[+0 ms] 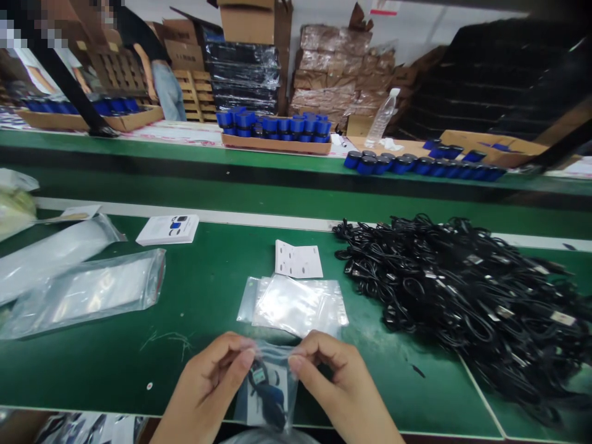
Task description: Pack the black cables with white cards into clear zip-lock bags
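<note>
My left hand pinches the upper left corner of a small clear zip bag. The opposite top corner is pinched between the thumb and finger of my right hand. Through the plastic show a coiled black cable with a USB plug, a dark blue item and a white printed sheet. The bag hangs upright near the table's front edge. Just beyond it lies a stack of flat clear bags, with a folded instruction leaflet behind them.
A large heap of black cables covers the right side. On the left lie packs of clear bags and a stack of printed booklets. Blue cylindrical items stand along the far ledge near a plastic bottle. Two people stand far left.
</note>
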Available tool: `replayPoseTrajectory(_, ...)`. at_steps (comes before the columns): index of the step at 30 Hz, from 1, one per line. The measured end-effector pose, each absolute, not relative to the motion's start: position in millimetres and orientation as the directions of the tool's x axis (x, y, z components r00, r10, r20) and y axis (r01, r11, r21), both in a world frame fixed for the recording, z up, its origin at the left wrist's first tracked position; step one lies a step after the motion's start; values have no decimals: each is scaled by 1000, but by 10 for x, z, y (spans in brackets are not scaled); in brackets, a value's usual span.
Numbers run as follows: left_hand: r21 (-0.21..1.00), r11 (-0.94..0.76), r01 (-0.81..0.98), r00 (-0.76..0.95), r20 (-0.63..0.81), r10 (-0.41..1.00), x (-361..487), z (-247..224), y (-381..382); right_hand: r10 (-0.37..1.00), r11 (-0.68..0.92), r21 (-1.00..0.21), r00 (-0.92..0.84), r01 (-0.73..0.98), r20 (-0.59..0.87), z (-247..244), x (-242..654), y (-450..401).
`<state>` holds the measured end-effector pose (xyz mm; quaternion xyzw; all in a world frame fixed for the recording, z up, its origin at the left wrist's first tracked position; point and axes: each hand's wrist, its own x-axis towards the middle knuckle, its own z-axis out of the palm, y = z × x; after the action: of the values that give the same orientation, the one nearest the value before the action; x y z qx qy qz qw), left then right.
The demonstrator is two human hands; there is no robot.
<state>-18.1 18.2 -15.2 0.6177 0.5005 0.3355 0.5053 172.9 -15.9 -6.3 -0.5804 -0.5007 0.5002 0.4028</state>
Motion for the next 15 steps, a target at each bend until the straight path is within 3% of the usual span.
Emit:
replayPoseTrajectory(6,818,-392,421,405,217,888,-276,-144,246,990,-136,-973,-4,186,-139,-50,1727,-178)
replayPoseTrajectory(15,844,-325,426,365,169,916,-204,-136,147,994,-94,-975,-28,202,-102,-41,1706,-208)
